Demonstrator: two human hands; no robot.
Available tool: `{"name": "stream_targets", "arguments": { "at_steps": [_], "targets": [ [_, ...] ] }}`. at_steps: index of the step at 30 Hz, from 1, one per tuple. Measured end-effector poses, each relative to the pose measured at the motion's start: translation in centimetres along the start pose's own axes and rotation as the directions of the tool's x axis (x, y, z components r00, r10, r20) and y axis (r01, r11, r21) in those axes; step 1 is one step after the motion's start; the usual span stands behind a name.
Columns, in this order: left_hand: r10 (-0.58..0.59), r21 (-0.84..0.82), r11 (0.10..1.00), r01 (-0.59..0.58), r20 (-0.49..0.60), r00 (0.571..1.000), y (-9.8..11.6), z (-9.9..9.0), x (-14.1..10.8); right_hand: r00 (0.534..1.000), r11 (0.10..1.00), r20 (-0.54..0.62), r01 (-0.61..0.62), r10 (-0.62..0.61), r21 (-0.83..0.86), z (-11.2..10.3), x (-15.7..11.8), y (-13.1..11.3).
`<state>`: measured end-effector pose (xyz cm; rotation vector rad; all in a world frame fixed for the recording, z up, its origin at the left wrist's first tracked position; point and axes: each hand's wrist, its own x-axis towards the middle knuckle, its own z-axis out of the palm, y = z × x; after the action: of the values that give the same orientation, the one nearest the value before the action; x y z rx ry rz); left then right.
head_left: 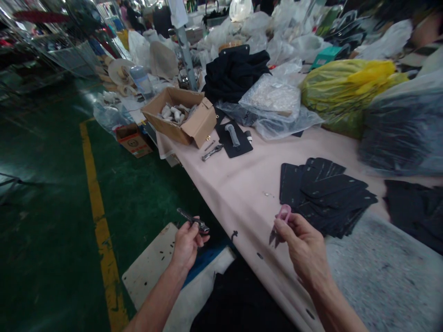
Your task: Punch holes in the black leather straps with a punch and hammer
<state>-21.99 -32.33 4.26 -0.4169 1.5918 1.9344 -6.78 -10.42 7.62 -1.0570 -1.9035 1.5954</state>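
Observation:
Pink-handled thread snips (284,213) are pinched in my right hand (304,242), blades pointing down over the table's near part. My left hand (187,244), off the table's left edge, closes on a narrow dark object (194,221) with a shiny end; its kind is unclear. Beyond the right hand lies a fanned pile of black flat fabric pieces (328,189). A small pale scrap (268,194) is on the table (228,184) nearby. Farther back, a black piece (238,146) carries a clear plastic tube-like item (232,135), beside a metal tool (212,152).
An open cardboard box (173,129) of pale pieces stands on the far left of the table. Behind are black cloth (235,74), a yellow bag (346,92) and a clear bag of dark goods (404,124). Grey felt (384,272) lies at right. A pale board (152,263) is below left.

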Motion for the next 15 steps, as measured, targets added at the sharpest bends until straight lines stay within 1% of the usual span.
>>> {"name": "stream_targets", "arguments": {
  "at_steps": [2, 4, 6, 8, 10, 11, 12, 13, 15],
  "targets": [
    [-0.053, -0.008, 0.999, 0.053, -0.006, 0.999, 0.0, -0.2, 0.3, 0.999, 0.972, 0.047, 0.031, -0.020, -0.234, -1.0, 0.8, 1.0],
    [-0.116, -0.052, 0.992, 0.115, -0.013, 0.993, 0.0, -0.1, 0.3, 0.994, 0.887, 0.104, 0.073, -0.029, -0.456, -1.5, 1.5, 1.9],
    [-0.213, -0.106, 0.973, 0.207, -0.048, 0.976, -0.1, 0.1, 0.2, 0.989, 0.763, 0.146, 0.114, -0.025, -0.637, -1.5, 2.0, 2.6],
    [-0.297, -0.162, 0.946, 0.280, -0.092, 0.951, -0.2, 0.3, 0.0, 0.987, 0.604, 0.138, 0.161, -0.085, -0.781, -1.2, 2.2, 2.9],
    [-0.320, -0.221, 0.930, 0.294, -0.094, 0.943, -0.4, 0.4, -0.1, 0.972, 0.453, 0.113, 0.197, -0.206, -0.870, -0.4, 1.9, 2.7],
    [-0.319, -0.238, 0.926, 0.292, -0.082, 0.944, -0.5, 0.4, -0.2, 0.957, 0.403, 0.121, 0.224, -0.265, -0.887, 0.1, 1.4, 2.5],
    [-0.322, -0.246, 0.922, 0.297, -0.065, 0.945, -0.6, 0.4, -0.2, 0.940, 0.374, 0.153, 0.266, -0.306, -0.888, 0.8, 0.9, 2.4],
    [-0.332, -0.252, 0.917, 0.309, -0.053, 0.942, -0.6, 0.4, -0.3, 0.922, 0.364, 0.209, 0.327, -0.326, -0.872, 1.7, 0.1, 2.3],
    [-0.354, -0.268, 0.905, 0.330, -0.045, 0.934, -0.6, 0.4, -0.4, 0.883, 0.379, 0.339, 0.450, -0.324, -0.809, 3.8, -1.8, 2.6]
  ]
}}
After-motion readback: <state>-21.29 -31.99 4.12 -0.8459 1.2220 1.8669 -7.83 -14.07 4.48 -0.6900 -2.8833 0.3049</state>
